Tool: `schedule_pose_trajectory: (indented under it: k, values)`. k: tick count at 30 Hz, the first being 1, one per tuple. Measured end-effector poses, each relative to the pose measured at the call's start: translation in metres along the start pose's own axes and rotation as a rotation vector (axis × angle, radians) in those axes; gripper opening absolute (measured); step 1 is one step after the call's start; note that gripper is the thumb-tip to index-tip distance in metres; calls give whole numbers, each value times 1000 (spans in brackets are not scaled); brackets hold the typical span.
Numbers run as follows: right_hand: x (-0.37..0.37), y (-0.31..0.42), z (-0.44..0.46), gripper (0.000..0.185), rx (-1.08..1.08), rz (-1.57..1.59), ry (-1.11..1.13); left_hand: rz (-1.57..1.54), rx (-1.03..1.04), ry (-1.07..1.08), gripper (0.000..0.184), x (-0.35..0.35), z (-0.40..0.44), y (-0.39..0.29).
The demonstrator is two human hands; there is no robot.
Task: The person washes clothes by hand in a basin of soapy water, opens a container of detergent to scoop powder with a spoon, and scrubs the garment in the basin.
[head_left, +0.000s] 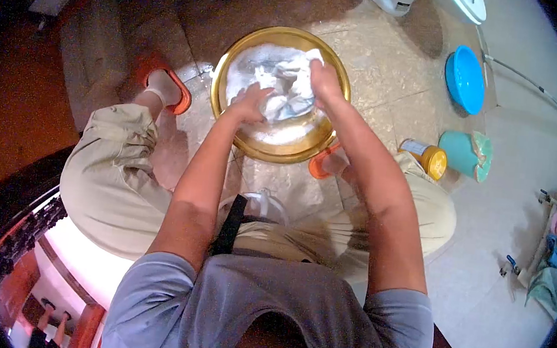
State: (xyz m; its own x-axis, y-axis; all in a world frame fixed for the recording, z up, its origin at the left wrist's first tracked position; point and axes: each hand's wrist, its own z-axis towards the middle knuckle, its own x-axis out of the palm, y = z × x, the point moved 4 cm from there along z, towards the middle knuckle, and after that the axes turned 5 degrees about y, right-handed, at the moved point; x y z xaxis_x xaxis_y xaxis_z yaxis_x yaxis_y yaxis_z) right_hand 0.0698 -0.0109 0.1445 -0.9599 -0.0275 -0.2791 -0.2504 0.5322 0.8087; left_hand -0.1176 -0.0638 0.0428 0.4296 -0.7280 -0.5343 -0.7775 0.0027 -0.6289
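Note:
A round gold-coloured basin (pixel 217 104) stands on the tiled floor between my feet, with white suds inside it. In the suds lies a bunched white cloth (pixel 289 101). My right hand (pixel 324 84) is closed on the right side of the cloth, near the basin's right rim. Over the left part of the basin, my left hand (pixel 252 103) has its fingers spread at the cloth's lower left edge.
A blue basin (pixel 466 79), a teal bin (pixel 461 153) and a yellow-lidded container (pixel 435 163) stand at the right. Orange slippers (pixel 182 96) are on my feet. Cloths (pixel 549 287) hang by wall taps at the far right.

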Motion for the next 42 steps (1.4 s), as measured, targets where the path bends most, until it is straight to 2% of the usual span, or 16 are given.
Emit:
schedule_pose_trajectory:
  k: [2,3,6,7,10,11,14,17,20,21,25,28,29,33,37,42]
  values:
    - [2,40,-26,34,31,230,95,196,91,63,97,20,12,2]
    - [2,45,-22,34,18,293,123,211,47,-12,86,14,-7,-12]
    - [-10,88,-54,32,-35,279,172,84,194,-223,78,46,19,38]
    - [-13,101,-64,31,-66,289,178,100,72,-313,46,26,-9,16]
    - [-24,106,-75,28,-93,267,220,77,-100,-319,24,2,-25,-1]
    - [-26,97,-72,29,-60,287,210,85,61,-603,23,8,-21,8]
    - [-29,68,-68,30,12,238,207,-467,79,-264,29,-3,-12,18]
    - [-26,27,-56,33,112,184,309,-691,187,-309,25,-23,-18,6]
    - [-26,-22,-21,44,-101,-606,457,-914,182,-249,21,-41,-31,-25]
    - [-22,-35,-17,55,-274,-775,413,-919,229,-224,20,-45,-28,-30]
    - [5,-4,-55,63,-978,-983,200,-880,319,-133,19,-85,-60,-93]
    - [5,10,-47,55,-407,-581,413,-790,387,-210,18,-94,-53,-92]
    - [4,15,-47,41,-471,-480,450,-805,414,-226,18,-100,-55,-94]
    - [5,29,-56,31,-232,-171,445,-902,425,-253,12,-123,-65,-84]
    - [3,43,-66,28,-170,247,484,-854,411,-162,48,-108,-58,-55]
    - [7,47,-90,26,117,391,684,-411,400,-226,74,-57,-21,-24]
